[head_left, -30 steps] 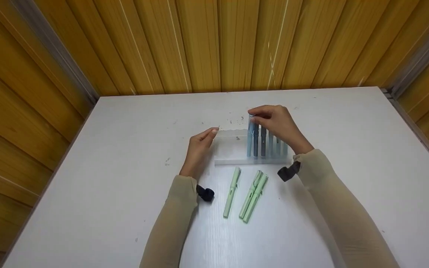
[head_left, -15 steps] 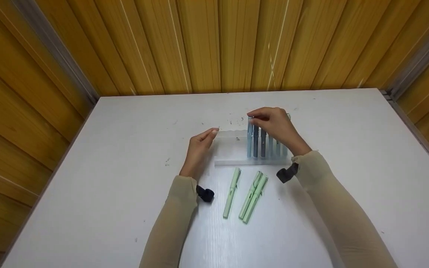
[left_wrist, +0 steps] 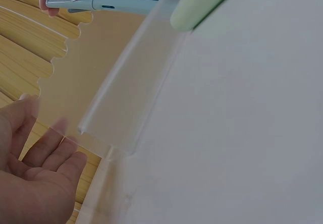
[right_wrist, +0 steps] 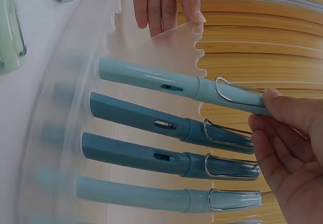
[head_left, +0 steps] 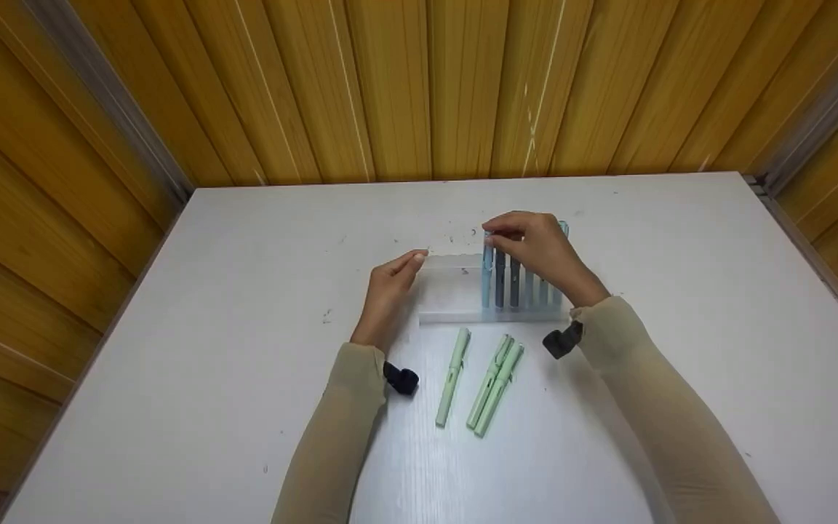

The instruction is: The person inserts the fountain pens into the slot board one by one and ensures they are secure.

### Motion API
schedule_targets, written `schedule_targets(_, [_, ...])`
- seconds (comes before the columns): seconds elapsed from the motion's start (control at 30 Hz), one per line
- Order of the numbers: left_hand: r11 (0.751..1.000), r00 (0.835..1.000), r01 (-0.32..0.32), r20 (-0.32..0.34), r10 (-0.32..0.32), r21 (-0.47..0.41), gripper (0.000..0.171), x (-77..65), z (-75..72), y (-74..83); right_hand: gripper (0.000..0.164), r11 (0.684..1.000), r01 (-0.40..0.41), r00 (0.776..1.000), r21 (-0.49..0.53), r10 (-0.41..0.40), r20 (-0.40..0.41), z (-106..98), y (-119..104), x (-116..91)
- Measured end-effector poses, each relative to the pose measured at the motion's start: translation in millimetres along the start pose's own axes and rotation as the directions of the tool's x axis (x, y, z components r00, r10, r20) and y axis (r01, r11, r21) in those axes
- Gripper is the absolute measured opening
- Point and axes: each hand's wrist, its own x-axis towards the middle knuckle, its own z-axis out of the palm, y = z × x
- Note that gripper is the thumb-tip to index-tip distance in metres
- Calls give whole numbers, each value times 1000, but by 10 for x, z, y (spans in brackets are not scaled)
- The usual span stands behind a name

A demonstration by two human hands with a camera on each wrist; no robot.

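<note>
A white tabletop [head_left: 208, 364] runs back to its far edge, where a yellow, wood-patterned wall [head_left: 390, 87] rises. Beyond the tabletop's middle, toward that far edge, stands a clear pen stand [head_left: 452, 291] with a scalloped upper rim and a trough along its front.

A person's left hand [head_left: 392, 284] holds the stand by its upper left corner, between thumb and fingers. The right hand [head_left: 535, 236] pinches the capped top of a light blue pen [right_wrist: 149, 80] between thumb and fingertips. This pen stands on end, its lower end at the trough, first from the left in the row; the bare part of the stand lies between it and the left hand.

Just to its right stand two dark blue pens [right_wrist: 139, 120], clips facing out, then lighter blue pens [right_wrist: 131, 191] running toward the stand's right end, partly hidden by the right hand.

On the tabletop, on the person's side of the stand, lie three green pens. A single green pen [head_left: 452, 378] lies to the left; near it, to the right, a pair of green pens [head_left: 500, 386] lies side by side, touching. All three slant, with their cap ends toward the far edge. Both arms wear beige sleeves [head_left: 342, 429], with a black device [head_left: 563, 340] at each wrist.
</note>
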Motion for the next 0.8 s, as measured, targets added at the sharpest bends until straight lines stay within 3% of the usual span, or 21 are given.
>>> schedule_targets(0.33, [1000,1000,1,0,-1,7,37,-6,4,-6,25,963,229,971,-141,-236,-38,17,40,8])
schedule_targets(0.8, [1000,1000,12,0,-12,-27,39,2,-4,0,29,971,174,982,-164,-183,-44,87,102,55])
